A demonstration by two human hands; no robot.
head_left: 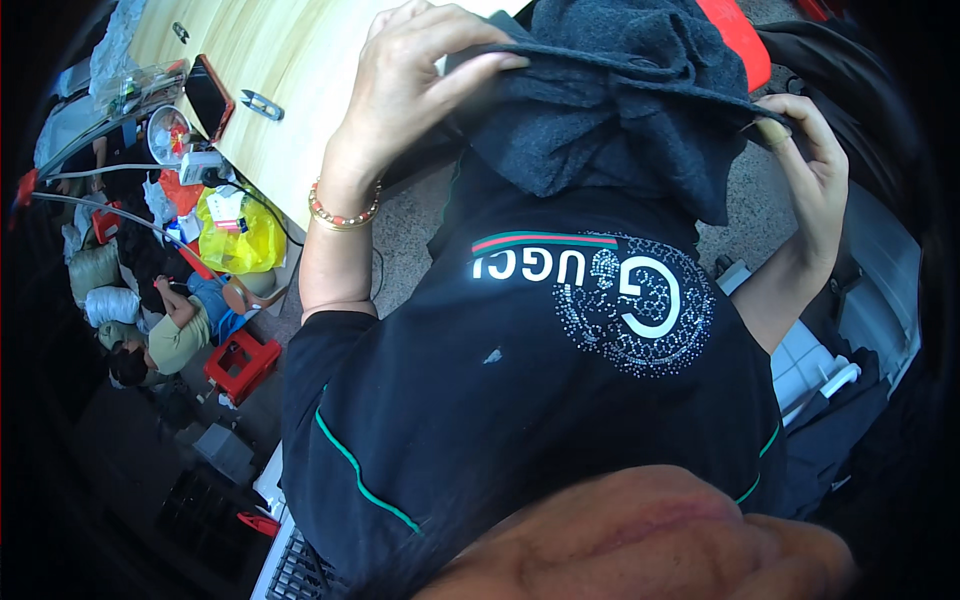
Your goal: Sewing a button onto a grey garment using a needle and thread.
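A dark grey fabric piece (620,120), perhaps part of a garment, hangs in folds in front of my body. Its long edge is stretched between both hands. My left hand (410,75) pinches that edge at the left end, thumb below and fingers above. At the right end, my right hand (808,150) grips the same edge between thumb and fingers. The cloth's far part runs out of the picture at the top.
A pale wooden table (290,50) at upper left bears thread snips (262,106) and a phone (208,98). Beyond its edge are a yellow plastic bag (240,240), a red stool (242,365) and a seated person (180,325). A red object (738,40) stands at upper right.
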